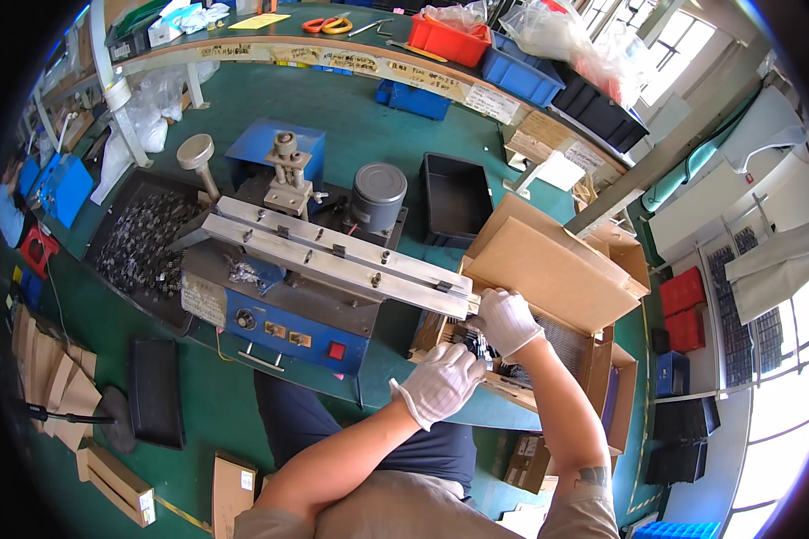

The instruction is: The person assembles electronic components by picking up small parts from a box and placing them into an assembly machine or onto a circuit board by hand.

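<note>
My left hand (440,382), in a white glove, is closed at the near left of an open cardboard box (548,256). Small dark pieces (473,343) show at its fingertips; what exactly it grips is hidden. My right hand (509,322), gloved too, has its fingers drawn together by the lower end of a long metal rail (342,253). What lies between those fingers cannot be made out. The rail slopes down from a blue machine (274,323) with a knob and a red switch. Inside the box, beside my right hand, are grey ribbed rows (557,346).
Left of the machine, a black tray (94,241) holds many small metal parts. A black bin (457,199) stands behind the rail. Orange-handled scissors (327,25) and red and blue bins (523,70) occupy the back shelf. A metal post (661,135) rises at the right.
</note>
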The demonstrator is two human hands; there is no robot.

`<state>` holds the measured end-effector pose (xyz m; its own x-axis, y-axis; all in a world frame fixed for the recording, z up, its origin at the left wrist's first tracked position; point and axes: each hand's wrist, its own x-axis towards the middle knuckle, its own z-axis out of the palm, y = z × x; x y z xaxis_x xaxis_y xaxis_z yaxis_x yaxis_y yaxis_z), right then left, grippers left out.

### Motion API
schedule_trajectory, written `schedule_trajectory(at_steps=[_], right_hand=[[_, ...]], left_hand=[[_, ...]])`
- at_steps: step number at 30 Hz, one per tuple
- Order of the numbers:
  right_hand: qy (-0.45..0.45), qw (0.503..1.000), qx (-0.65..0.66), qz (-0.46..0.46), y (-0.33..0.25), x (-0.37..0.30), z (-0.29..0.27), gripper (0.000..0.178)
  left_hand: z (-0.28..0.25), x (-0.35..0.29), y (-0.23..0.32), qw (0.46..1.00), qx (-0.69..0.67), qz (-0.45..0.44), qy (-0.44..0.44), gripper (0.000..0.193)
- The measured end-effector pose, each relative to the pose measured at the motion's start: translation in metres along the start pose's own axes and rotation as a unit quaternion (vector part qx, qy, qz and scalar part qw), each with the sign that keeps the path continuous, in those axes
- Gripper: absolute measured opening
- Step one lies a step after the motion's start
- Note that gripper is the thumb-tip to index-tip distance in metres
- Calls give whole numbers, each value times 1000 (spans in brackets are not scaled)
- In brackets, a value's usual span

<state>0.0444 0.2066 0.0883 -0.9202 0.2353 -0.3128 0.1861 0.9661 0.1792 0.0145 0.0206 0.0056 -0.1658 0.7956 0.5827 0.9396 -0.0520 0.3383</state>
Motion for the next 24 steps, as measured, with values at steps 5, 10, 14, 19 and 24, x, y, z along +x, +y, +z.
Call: schedule_trajectory(at_steps=[5, 10, 14, 19, 24], right_hand=[[27, 997, -65, -37, 4, -4, 5, 21], [11, 997, -69, -36, -3, 0, -8, 31], [54, 998, -36, -24, -7, -4, -10, 36], [163, 964, 194, 83, 11, -6, -7, 17], [302, 919, 254, -18, 14, -42, -35, 13]], left_hand=[[-2, 2, 1, 1000, 2, -2, -11, 15], [0, 1, 1, 1000, 3, -2, 3, 15], [0, 0, 0, 1000, 9, -3, -4, 15], [2, 0, 1, 1000, 9, -4, -11, 20], [1, -1, 1, 999, 24, -9, -25, 19]])
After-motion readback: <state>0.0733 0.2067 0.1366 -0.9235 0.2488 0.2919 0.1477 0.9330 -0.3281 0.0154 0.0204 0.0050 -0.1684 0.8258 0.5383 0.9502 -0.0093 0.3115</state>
